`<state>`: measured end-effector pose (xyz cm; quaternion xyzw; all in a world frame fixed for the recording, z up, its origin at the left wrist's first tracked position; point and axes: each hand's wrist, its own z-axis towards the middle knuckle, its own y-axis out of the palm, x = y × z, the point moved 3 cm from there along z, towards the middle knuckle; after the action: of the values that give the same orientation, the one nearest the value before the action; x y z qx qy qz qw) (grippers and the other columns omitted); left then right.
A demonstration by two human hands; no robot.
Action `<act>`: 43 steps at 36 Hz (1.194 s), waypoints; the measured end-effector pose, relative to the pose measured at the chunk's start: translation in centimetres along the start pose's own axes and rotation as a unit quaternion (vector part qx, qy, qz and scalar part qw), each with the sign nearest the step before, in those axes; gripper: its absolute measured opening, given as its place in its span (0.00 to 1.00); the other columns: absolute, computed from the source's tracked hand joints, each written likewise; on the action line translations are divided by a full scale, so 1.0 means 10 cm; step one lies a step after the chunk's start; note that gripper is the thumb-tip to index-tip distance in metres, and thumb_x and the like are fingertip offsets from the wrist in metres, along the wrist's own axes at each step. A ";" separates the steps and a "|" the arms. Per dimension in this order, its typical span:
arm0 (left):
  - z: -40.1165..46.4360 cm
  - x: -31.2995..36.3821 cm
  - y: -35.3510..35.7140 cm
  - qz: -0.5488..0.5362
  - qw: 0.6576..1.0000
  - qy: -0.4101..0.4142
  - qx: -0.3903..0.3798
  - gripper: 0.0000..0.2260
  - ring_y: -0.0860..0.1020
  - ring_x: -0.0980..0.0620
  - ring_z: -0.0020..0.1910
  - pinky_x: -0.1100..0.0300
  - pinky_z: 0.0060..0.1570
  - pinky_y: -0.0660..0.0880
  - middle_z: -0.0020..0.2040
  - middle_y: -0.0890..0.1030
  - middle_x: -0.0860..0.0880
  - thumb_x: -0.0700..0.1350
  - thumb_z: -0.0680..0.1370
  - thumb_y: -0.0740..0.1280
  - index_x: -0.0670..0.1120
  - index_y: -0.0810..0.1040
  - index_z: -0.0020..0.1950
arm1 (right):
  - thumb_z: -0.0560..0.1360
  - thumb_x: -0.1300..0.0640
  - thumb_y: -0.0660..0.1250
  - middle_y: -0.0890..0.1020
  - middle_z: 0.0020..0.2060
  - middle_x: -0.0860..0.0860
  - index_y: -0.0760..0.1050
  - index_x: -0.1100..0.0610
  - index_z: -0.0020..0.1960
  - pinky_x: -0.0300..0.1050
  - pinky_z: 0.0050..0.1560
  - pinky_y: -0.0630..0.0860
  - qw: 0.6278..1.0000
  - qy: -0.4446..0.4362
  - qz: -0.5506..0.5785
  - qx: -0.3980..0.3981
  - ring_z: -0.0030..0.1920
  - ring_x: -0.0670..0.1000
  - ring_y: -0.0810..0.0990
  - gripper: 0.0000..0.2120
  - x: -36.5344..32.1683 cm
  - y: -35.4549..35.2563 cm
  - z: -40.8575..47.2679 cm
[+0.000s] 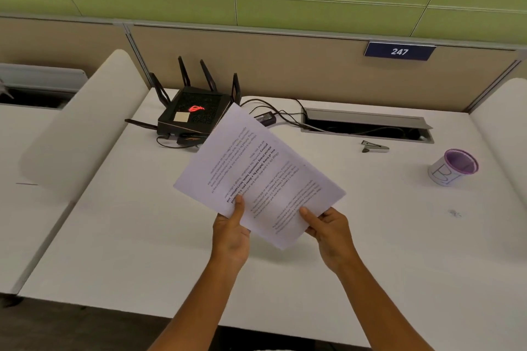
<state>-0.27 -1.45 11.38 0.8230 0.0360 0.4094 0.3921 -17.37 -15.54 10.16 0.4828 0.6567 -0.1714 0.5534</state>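
Note:
A printed sheet of white paper, possibly a few sheets together, is held above the white desk, tilted with its text upside down to me. My left hand pinches its near left edge, thumb on top. My right hand pinches the near right corner, thumb on top. The fingers under the paper are hidden.
A black router with several antennas and cables stands behind the paper. An open cable tray is set into the desk at the back right, a small stapler before it. A white cup with a purple rim stands at the right. White dividers flank the desk.

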 end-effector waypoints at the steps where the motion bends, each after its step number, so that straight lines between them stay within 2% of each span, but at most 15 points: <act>1: 0.01 -0.03 -0.01 -0.006 1.000 -0.002 -0.005 0.16 0.84 0.47 0.69 0.50 0.63 0.84 0.71 0.85 0.48 0.42 0.85 0.70 0.55 0.84 0.71 | 0.72 0.57 0.80 0.87 0.58 0.57 0.86 0.55 0.59 0.54 0.54 0.86 1.000 -0.005 -0.004 0.006 0.58 0.58 0.87 0.16 -0.02 0.02 0.01; 6: 0.17 0.07 -0.28 -0.012 0.999 0.025 0.024 0.25 0.83 0.43 0.70 0.48 0.62 0.85 0.73 0.83 0.43 0.37 0.81 0.72 0.46 0.77 0.78 | 0.74 0.60 0.78 0.89 0.53 0.53 0.88 0.53 0.53 0.48 0.47 0.86 0.996 -0.040 -0.067 0.042 0.52 0.57 0.89 0.08 -0.27 -0.07 0.10; 9: 0.28 0.30 -0.51 0.054 0.996 0.049 0.045 0.23 0.84 0.43 0.69 0.47 0.62 0.85 0.71 0.84 0.43 0.41 0.79 0.74 0.47 0.80 0.75 | 0.76 0.61 0.77 0.90 0.51 0.51 0.88 0.51 0.50 0.45 0.45 0.86 0.990 -0.066 -0.111 0.055 0.49 0.55 0.90 0.07 -0.46 -0.21 0.16; 11: 0.32 0.45 -0.59 0.135 0.988 0.051 0.046 0.23 0.84 0.45 0.68 0.53 0.57 0.87 0.69 0.86 0.46 0.45 0.76 0.77 0.52 0.81 0.72 | 0.77 0.61 0.76 0.90 0.49 0.49 0.89 0.49 0.48 0.41 0.43 0.85 0.985 -0.088 -0.134 0.063 0.48 0.53 0.90 0.07 -0.57 -0.28 0.17; 15: 0.33 0.57 -0.55 0.280 0.959 0.053 -0.012 0.22 0.87 0.48 0.62 0.58 0.55 0.86 0.63 0.89 0.49 0.55 0.71 0.84 0.57 0.86 0.63 | 0.78 0.58 0.74 0.90 0.48 0.44 0.88 0.42 0.49 0.37 0.42 0.84 0.972 -0.122 -0.192 0.054 0.46 0.49 0.89 0.10 -0.71 -0.32 0.19; 17: 0.34 0.58 -0.45 0.322 0.945 0.064 -0.018 0.18 0.89 0.49 0.58 0.59 0.52 0.86 0.59 0.90 0.51 0.55 0.71 0.83 0.58 0.87 0.60 | 0.79 0.58 0.73 0.89 0.48 0.42 0.87 0.40 0.49 0.37 0.44 0.84 0.967 -0.135 -0.209 0.045 0.47 0.48 0.88 0.13 -0.75 -0.31 0.19; 19: 0.35 0.58 -0.34 0.347 0.934 0.080 -0.003 0.15 0.89 0.50 0.54 0.61 0.48 0.86 0.55 0.90 0.54 0.51 0.74 0.83 0.57 0.86 0.58 | 0.80 0.59 0.72 0.89 0.48 0.42 0.87 0.39 0.51 0.36 0.45 0.84 0.964 -0.147 -0.218 0.031 0.48 0.47 0.88 0.14 -0.76 -0.30 0.17; 22: 0.36 0.57 -0.23 0.371 0.922 0.108 0.016 0.13 0.88 0.53 0.51 0.61 0.46 0.87 0.52 0.90 0.57 0.49 0.76 0.81 0.56 0.84 0.57 | 0.80 0.60 0.72 0.89 0.48 0.41 0.86 0.39 0.51 0.33 0.46 0.83 0.962 -0.160 -0.218 0.028 0.50 0.46 0.88 0.15 -0.76 -0.31 0.14; 25: 0.34 0.54 -0.26 0.375 0.919 0.121 0.028 0.11 0.88 0.56 0.51 0.64 0.45 0.86 0.50 0.89 0.59 0.50 0.76 0.81 0.55 0.85 0.56 | 0.79 0.59 0.73 0.89 0.48 0.43 0.87 0.42 0.51 0.34 0.48 0.83 0.965 -0.150 -0.209 0.044 0.50 0.47 0.88 0.11 -0.69 -0.39 0.14; 28: 0.32 0.38 -0.39 0.394 0.914 0.095 0.038 0.09 0.88 0.57 0.49 0.66 0.45 0.84 0.47 0.90 0.60 0.46 0.75 0.82 0.55 0.86 0.52 | 0.78 0.59 0.75 0.90 0.48 0.45 0.87 0.45 0.51 0.35 0.48 0.83 0.968 -0.114 -0.218 0.049 0.49 0.47 0.89 0.09 -0.51 -0.48 0.16; 31: 0.30 0.18 -0.54 0.420 0.905 0.049 0.042 0.10 0.88 0.60 0.47 0.66 0.47 0.85 0.44 0.90 0.59 0.43 0.75 0.82 0.55 0.85 0.50 | 0.77 0.61 0.76 0.90 0.46 0.43 0.87 0.44 0.48 0.33 0.44 0.82 0.966 -0.067 -0.246 0.050 0.48 0.46 0.89 0.11 -0.27 -0.55 0.18; 34: 0.29 0.11 -0.62 0.433 0.899 0.041 0.046 0.10 0.88 0.59 0.46 0.66 0.48 0.86 0.46 0.90 0.57 0.43 0.76 0.81 0.56 0.85 0.51 | 0.77 0.61 0.76 0.89 0.45 0.43 0.85 0.42 0.47 0.31 0.42 0.81 0.963 -0.048 -0.256 0.064 0.46 0.44 0.88 0.13 -0.16 -0.59 0.18; 38: 0.27 0.16 -0.62 0.410 0.909 0.058 0.049 0.10 0.87 0.62 0.50 0.72 0.44 0.82 0.48 0.90 0.61 0.43 0.77 0.81 0.55 0.87 0.54 | 0.77 0.60 0.76 0.89 0.43 0.42 0.86 0.41 0.45 0.29 0.41 0.79 0.963 -0.055 -0.251 0.081 0.43 0.40 0.87 0.12 -0.22 -0.60 0.18; 40: 0.26 0.17 -0.62 0.407 0.910 0.059 0.051 0.11 0.87 0.61 0.51 0.71 0.45 0.82 0.50 0.90 0.60 0.44 0.77 0.81 0.54 0.86 0.57 | 0.77 0.59 0.76 0.89 0.44 0.41 0.86 0.42 0.47 0.29 0.41 0.79 0.963 -0.059 -0.252 0.080 0.44 0.40 0.87 0.11 -0.24 -0.58 0.18; 43: 0.25 0.11 -0.65 0.424 0.903 0.037 0.057 0.12 0.88 0.54 0.52 0.66 0.48 0.84 0.51 0.90 0.55 0.44 0.78 0.80 0.51 0.85 0.60 | 0.78 0.60 0.75 0.89 0.46 0.40 0.85 0.43 0.51 0.31 0.44 0.81 0.962 -0.043 -0.261 0.065 0.48 0.41 0.87 0.11 -0.17 -0.58 0.19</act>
<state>3.95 1.92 6.82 0.7659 -0.2788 0.5640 0.1325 -21.20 -20.50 9.28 0.3219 0.7230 -0.3725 0.4847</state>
